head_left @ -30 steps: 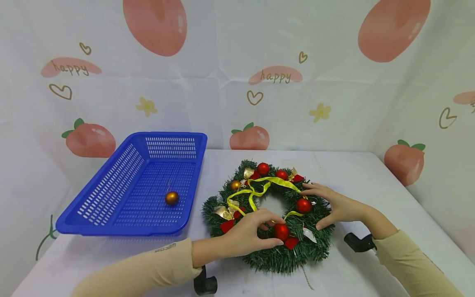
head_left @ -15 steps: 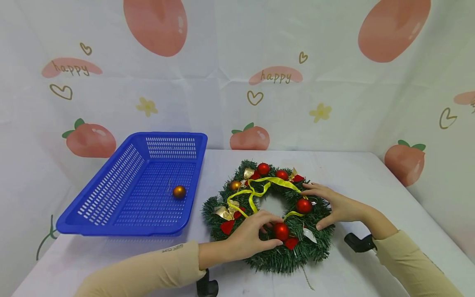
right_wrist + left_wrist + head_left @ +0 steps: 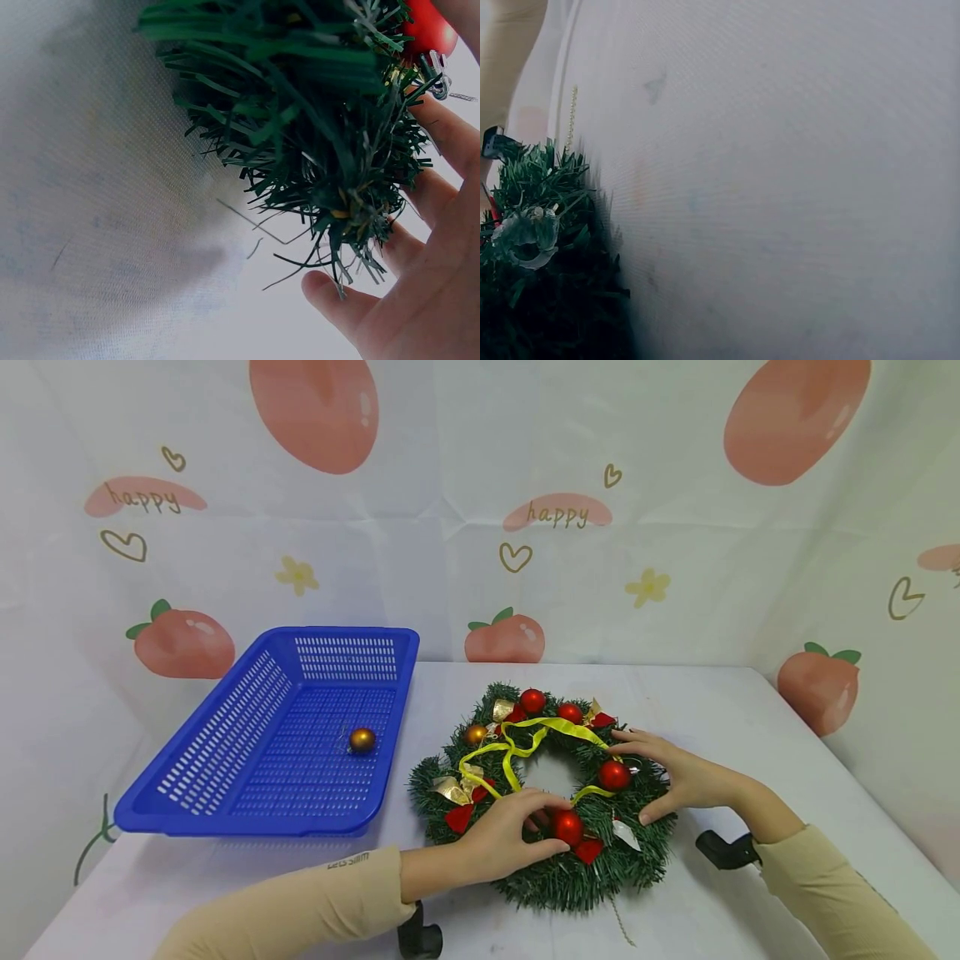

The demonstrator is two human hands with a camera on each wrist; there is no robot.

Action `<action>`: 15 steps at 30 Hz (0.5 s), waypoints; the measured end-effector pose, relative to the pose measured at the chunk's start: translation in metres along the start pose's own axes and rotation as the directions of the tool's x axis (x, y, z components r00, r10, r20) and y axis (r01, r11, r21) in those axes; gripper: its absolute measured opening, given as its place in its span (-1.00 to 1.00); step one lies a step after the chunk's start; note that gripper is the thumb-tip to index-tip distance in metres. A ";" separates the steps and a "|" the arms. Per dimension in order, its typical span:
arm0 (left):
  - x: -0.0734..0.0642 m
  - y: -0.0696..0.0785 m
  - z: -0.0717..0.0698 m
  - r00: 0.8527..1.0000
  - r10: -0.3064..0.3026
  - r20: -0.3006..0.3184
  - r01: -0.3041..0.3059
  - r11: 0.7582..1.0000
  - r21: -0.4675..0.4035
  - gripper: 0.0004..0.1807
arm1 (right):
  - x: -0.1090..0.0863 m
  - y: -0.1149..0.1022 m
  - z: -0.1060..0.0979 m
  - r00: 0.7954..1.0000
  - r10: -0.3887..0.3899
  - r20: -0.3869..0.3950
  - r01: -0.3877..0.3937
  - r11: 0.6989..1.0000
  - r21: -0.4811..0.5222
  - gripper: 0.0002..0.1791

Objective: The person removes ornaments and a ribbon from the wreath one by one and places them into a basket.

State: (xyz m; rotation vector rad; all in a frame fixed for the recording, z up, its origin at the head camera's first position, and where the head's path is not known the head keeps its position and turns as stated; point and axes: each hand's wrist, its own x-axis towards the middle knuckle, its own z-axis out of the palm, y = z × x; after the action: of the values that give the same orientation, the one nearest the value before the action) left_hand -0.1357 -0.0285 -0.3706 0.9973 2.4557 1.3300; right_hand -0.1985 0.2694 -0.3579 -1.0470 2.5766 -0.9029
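A green tinsel wreath (image 3: 585, 889) lies on the table, dressed with several red baubles, gold and red bows and a yellow ribbon (image 3: 566, 726). At its near side my left hand (image 3: 506, 837) holds a red bauble (image 3: 567, 828) between thumb and fingers; the other fingers are partly hidden in the tinsel. My right hand (image 3: 686, 777) rests against the wreath's right edge, fingers spread, close to another red bauble (image 3: 614, 775). In the right wrist view those fingers (image 3: 442, 135) lie along the tinsel (image 3: 322, 135). Tinsel (image 3: 544, 180) fills the lower left of the left wrist view.
Left of the wreath stands a blue perforated basket (image 3: 401, 710), with a loose gold bauble (image 3: 362, 741) on its floor. A white cloth covers the table (image 3: 697, 693). A thin cord (image 3: 622, 922) trails from the wreath's near edge. Behind hangs a printed curtain (image 3: 420, 568).
Inside the basket the gold bauble has rolled right and slightly away. My left forearm has shifted a little to the right, while its fingers stay at the red bauble. The right hand is still.
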 end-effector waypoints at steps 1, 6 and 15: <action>0.000 0.000 0.000 1.000 0.002 0.000 -0.002 1.000 -0.006 -0.56 | 0.000 0.000 0.000 1.000 -0.001 0.000 0.001 1.000 0.001 -0.10; -0.001 0.002 -0.003 1.000 0.013 0.000 -0.013 0.999 -0.038 -0.56 | -0.001 0.000 0.000 1.000 -0.007 -0.003 0.007 1.000 0.002 -0.10; -0.005 0.008 -0.013 1.000 0.002 -0.007 -0.003 0.995 -0.105 -0.57 | 0.000 0.001 0.001 1.000 0.000 0.001 0.000 1.000 0.005 -0.10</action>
State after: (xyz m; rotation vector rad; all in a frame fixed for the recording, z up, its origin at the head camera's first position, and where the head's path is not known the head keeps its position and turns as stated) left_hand -0.1340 -0.0374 -0.3580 0.9726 2.3626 1.4483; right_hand -0.1986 0.2699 -0.3589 -1.0453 2.5724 -0.9089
